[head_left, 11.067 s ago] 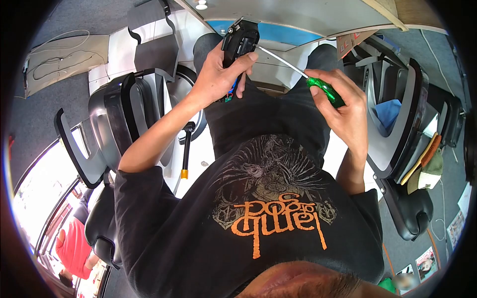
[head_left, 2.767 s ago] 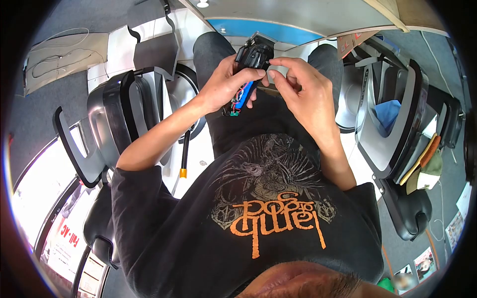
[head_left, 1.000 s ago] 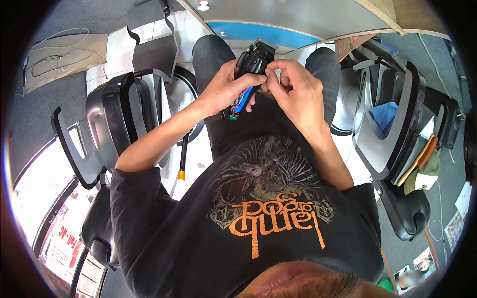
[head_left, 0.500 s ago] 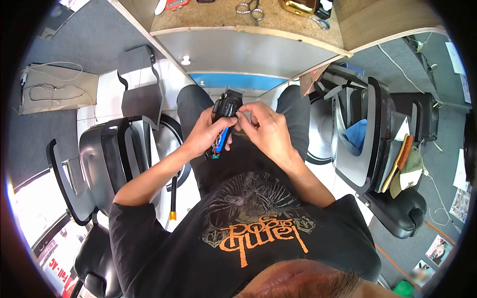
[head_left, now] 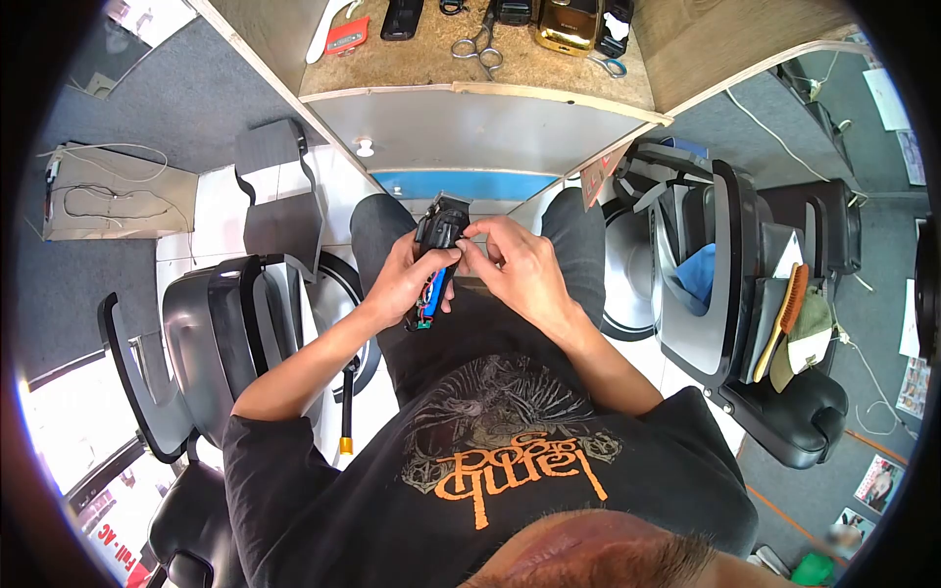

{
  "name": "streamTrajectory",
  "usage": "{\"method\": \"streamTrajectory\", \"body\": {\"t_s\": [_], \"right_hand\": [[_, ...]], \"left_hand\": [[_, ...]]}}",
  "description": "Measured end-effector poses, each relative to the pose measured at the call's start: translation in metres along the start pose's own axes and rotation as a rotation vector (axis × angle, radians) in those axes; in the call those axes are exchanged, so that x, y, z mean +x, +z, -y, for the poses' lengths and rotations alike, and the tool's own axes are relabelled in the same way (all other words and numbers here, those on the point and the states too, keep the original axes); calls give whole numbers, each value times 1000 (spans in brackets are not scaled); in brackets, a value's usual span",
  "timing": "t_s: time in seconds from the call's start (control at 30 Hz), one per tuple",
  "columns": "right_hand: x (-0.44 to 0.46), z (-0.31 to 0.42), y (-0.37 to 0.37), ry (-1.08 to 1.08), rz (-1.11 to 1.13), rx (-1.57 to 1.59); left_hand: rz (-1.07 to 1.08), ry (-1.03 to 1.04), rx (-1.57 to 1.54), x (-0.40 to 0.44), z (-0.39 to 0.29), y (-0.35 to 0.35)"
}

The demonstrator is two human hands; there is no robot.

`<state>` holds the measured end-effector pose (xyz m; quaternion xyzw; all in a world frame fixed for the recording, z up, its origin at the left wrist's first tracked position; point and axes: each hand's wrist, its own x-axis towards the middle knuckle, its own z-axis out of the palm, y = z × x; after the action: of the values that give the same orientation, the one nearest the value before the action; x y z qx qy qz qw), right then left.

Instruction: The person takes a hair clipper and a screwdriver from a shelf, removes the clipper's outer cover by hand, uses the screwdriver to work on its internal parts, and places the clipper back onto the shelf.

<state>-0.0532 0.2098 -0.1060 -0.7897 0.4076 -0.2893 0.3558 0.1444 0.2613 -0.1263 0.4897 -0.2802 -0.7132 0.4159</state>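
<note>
A black hair clipper (head_left: 443, 227) is held over my lap, blade end pointing away from me. Its lower body is opened up, showing a blue battery (head_left: 432, 291) and thin wires with a green part at the end. My left hand (head_left: 397, 281) wraps round the clipper from the left, thumb across its front. At the clipper's right side, the thumb and index finger of my right hand (head_left: 517, 263) are pinched together just below the blade. Whatever lies between those fingertips is too small or hidden to make out.
Ahead stands a wooden counter (head_left: 412, 73) bearing scissors (head_left: 478, 49), a gold shaver (head_left: 566, 24) and a red-and-white tool (head_left: 347, 35). Barber chairs flank me, the left chair (head_left: 211, 314) and the right chair (head_left: 730, 274). A brush (head_left: 795, 297) hangs with cloths on the right one.
The view has tilted up slightly, so more of the counter top shows. My hands keep nearly the same hold on the clipper, with the right fingertips still at its side.
</note>
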Motion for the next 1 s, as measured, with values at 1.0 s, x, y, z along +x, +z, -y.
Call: {"method": "streamTrajectory", "body": {"t_s": [1.0], "right_hand": [[1,-3,3,-114,-50,-6]], "left_hand": [[25,17,-6,1,0,-1]]}}
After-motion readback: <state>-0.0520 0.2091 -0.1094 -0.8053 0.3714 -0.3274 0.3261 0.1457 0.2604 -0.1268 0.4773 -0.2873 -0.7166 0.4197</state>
